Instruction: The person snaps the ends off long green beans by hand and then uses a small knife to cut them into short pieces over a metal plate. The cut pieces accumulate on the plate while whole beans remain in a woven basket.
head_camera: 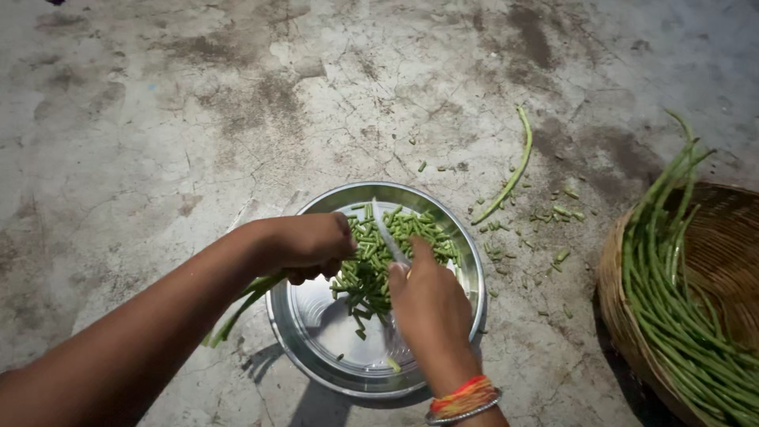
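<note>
1. Well under way, judging by the heap of cut bean pieces [387, 253] already lying in the steel bowl [316, 332] on the cracked concrete floor [158, 119].
2. Still plenty left: a thick bundle of whole long beans [672, 269] waiting in the wicker basket [727, 229], well apart to the right.
3. Left hand [304, 243] closed around a small bunch of long beans [245, 304] above the bowl's left rim.
4. Long axis of that bunch slanting from lower left up towards the bowl's middle, cut ends hidden in the fist.
5. Right hand [427, 304] gripping a knife [389, 236], blade angled up and left over the heap.
6. Stray bits and one whole bean [510, 178] scattered beside the bowl.
</note>
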